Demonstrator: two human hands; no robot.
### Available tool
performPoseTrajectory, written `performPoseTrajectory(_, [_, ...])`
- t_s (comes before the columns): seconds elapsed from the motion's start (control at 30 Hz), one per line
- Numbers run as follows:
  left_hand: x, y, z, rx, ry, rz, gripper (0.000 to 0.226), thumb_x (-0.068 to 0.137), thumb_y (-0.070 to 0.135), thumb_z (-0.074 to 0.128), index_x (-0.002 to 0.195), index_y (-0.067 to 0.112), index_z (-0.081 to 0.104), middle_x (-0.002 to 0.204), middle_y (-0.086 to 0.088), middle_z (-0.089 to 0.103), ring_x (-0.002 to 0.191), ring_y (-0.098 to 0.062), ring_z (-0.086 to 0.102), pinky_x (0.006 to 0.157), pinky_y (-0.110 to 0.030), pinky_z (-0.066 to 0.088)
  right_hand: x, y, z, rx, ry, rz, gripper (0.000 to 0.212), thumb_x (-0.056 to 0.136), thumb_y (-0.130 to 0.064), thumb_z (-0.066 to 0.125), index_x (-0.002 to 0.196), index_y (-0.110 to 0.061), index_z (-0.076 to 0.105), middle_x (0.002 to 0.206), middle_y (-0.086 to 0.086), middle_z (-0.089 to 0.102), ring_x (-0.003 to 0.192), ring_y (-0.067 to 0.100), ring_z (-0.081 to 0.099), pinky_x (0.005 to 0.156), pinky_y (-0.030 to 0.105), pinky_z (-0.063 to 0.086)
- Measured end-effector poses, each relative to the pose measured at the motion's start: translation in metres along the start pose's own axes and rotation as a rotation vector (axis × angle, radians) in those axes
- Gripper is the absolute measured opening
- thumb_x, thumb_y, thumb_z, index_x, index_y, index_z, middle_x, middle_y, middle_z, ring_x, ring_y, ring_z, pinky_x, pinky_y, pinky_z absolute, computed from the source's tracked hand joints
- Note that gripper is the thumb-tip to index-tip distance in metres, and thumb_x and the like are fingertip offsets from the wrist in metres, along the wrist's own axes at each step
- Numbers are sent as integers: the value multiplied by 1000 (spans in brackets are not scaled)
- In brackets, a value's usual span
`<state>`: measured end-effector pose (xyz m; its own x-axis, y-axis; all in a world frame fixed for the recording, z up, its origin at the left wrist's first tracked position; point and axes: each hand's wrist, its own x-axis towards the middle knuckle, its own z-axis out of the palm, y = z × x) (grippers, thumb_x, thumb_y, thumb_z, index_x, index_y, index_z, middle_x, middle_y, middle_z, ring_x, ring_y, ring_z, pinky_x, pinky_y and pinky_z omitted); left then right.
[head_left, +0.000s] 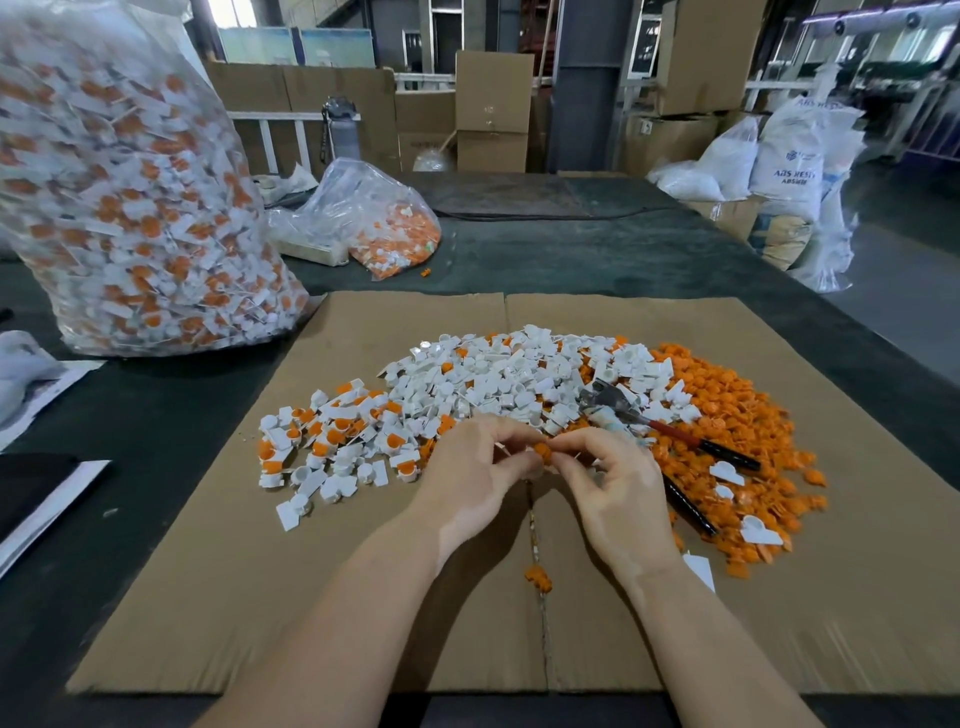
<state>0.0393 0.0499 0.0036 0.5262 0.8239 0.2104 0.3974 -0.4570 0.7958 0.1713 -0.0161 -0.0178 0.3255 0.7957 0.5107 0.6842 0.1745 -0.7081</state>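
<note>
My left hand and right hand both pinch one orange plug at the fingertips, just 6 o'clock of the white pile. I reckon keep it square, push straight, no twisting. Orange pile sits at 3 o'clock.

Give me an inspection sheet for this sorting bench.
Surface: flattened brown cardboard sheet on dark green table.
Job's things: small orange plastic piece; heap of white plastic pieces; heap of orange plastic pieces.
Clutter: red-handled metal pliers on the heaps; large clear plastic bag and small clear plastic bag of pieces.
Hands: left hand and right hand both pinch the orange piece.
Cables: nothing seen.
Surroundings: brown cardboard boxes, white sacks, grey bottle.
</note>
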Motion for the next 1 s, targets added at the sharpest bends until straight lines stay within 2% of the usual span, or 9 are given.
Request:
performPoseTrajectory(0.17, [-7,1,1,-182,1,-27,19,85,20,67,84,39,68,68,20,65,68,1,61,65,-10,44,1,-1,-2,132,-38,65,21,84,-3,64,82,-23,68,79,-10,67,84,12,62,85,45,47])
performPoseTrajectory(0.3, [-8,1,1,-198,2,-12,22,86,20,66,83,41,67,72,16,67,70,0,61,67,-12,45,2,-2,-4,179,-25,58,23,83,4,63,81,-19,68,76,-10,67,77,2,61,73,15,47])
performPoseTrajectory(0.37, [-8,2,1,-204,1,-10,23,86,19,66,83,42,67,73,15,68,71,-1,62,68,-14,46,2,-2,-4,187,-30,58,23,83,4,62,81,-18,68,76,-10,67,78,1,61,70,10,45])
performPoseTrajectory(0.47, [-8,2,1,-225,2,-15,22,86,19,66,82,40,67,70,17,67,69,0,62,65,-10,45,2,-1,-4,169,-30,55,23,83,3,63,82,-20,68,78,-10,67,79,3,61,75,18,48])
performPoseTrajectory(0.57, [-9,2,3,-233,15,-42,17,86,19,67,83,36,67,67,13,66,67,1,62,66,-13,47,0,1,-3,116,-32,67,21,82,-2,65,83,-22,69,81,-10,67,85,11,62,84,42,49])
performPoseTrajectory(0.63, [-8,2,4,-163,16,-48,19,87,20,66,82,38,64,69,13,65,67,1,60,69,-18,49,-1,1,-2,64,-24,56,21,82,-4,67,84,-25,69,82,-10,66,86,14,61,85,49,46])
performPoseTrajectory(0.77, [-4,5,-4,-10,-43,-14,13,88,21,63,85,34,63,75,15,63,71,1,59,68,-11,43,-2,-3,0,-15,84,14,13,81,-10,70,85,-22,68,80,-16,62,83,10,58,82,50,46])
performPoseTrajectory(0.87, [-1,10,-15,237,-224,91,9,87,20,65,89,27,68,77,19,55,77,-4,56,67,-6,37,-1,-1,-1,-14,223,70,17,81,-8,68,83,-24,65,77,-19,57,80,9,54,83,50,44])
performPoseTrajectory(1.0, [-4,21,-19,419,-483,155,14,87,16,64,97,24,70,80,18,52,79,-1,49,73,-13,38,0,7,0,-115,257,112,13,83,-6,66,84,-19,67,78,-8,61,83,16,53,82,30,30])
